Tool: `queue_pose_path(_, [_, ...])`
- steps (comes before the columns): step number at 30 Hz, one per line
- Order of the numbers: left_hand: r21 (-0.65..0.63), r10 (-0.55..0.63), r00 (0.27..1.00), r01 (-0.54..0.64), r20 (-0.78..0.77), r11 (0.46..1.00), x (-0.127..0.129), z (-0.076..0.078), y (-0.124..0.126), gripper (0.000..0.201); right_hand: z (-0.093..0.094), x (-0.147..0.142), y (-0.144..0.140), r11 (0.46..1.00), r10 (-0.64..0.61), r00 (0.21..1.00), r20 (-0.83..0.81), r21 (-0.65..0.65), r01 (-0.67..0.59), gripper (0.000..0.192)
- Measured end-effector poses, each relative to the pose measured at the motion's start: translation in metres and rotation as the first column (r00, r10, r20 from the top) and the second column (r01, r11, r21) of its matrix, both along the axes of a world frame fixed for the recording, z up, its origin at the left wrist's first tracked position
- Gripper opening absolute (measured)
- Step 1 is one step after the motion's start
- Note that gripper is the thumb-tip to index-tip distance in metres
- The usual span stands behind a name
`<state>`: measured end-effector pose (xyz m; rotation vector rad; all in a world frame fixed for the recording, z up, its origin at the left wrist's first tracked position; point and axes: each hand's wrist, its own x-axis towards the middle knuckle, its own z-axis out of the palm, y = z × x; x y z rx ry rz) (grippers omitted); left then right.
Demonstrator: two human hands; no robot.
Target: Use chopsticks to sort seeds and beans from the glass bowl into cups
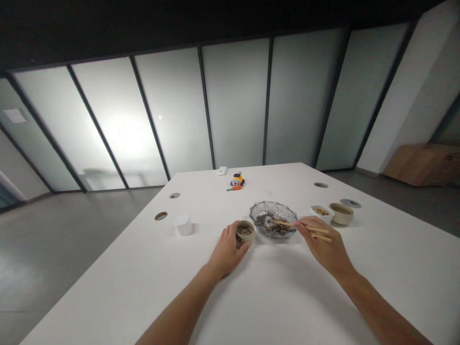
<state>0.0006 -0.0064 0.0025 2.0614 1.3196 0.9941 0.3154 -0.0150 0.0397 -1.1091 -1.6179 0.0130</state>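
Observation:
My left hand (226,251) grips a small beige bowl (247,229) holding dark and pale bits, standing on the white table (273,292). Just right of it sits a scalloped glass dish (273,212) filled with dark mixed pieces. My right hand (323,244) holds a pair of wooden chopsticks (300,225) whose tips reach into the glass dish from the right. Both forearms stretch in from the near edge.
A white square cup (322,211) and a beige bowl (341,213) stand right of the dish. A small white cup (183,224) sits to the left. A colourful toy (236,181) and a white box (222,170) lie at the far edge. Round cable holes (161,216) dot the tabletop.

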Motion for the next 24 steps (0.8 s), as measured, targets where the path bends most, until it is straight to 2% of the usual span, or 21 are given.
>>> queue_pose_path(11, [0.003, 0.002, 1.000, -0.002, 0.003, 1.000, 0.0004, 0.0000, 0.0002, 0.072, 0.0024, -0.0019, -0.0023, 0.999, 0.048, 0.999, -0.012, 0.017, -0.048, 0.053])
queue_pose_path(15, [-0.003, 0.003, 1.000, -0.003, -0.004, 1.000, 0.0009, 0.0006, -0.0002, 0.072, 0.0036, 0.0000, -0.0031, 0.999, 0.007, 0.999, -0.045, 0.048, -0.004, 0.052])
queue_pose_path(18, [-0.010, 0.007, 1.000, -0.007, -0.026, 1.000, 0.0014, 0.0012, -0.0005, 0.072, 0.0032, 0.0009, -0.0014, 0.998, -0.053, 0.984, -0.167, 0.033, 0.059, 0.053])
queue_pose_path(20, [-0.011, 0.005, 0.999, -0.006, -0.031, 1.000, 0.0013, 0.0013, -0.0004, 0.072, 0.0018, 0.0000, 0.0007, 1.000, -0.010, 0.946, -0.324, -0.019, 0.004, 0.052])
queue_pose_path(22, [-0.009, 0.000, 1.000, -0.001, -0.027, 1.000, 0.0010, 0.0013, -0.0004, 0.072, 0.0004, -0.0026, 0.0021, 0.990, 0.086, 0.870, -0.486, -0.060, -0.131, 0.050])
queue_pose_path(24, [-0.008, -0.001, 1.000, 0.000, -0.021, 1.000, 0.0008, 0.0014, -0.0005, 0.072, 0.0006, -0.0066, 0.0013, 0.963, 0.163, 0.797, -0.582, -0.084, -0.258, 0.048])
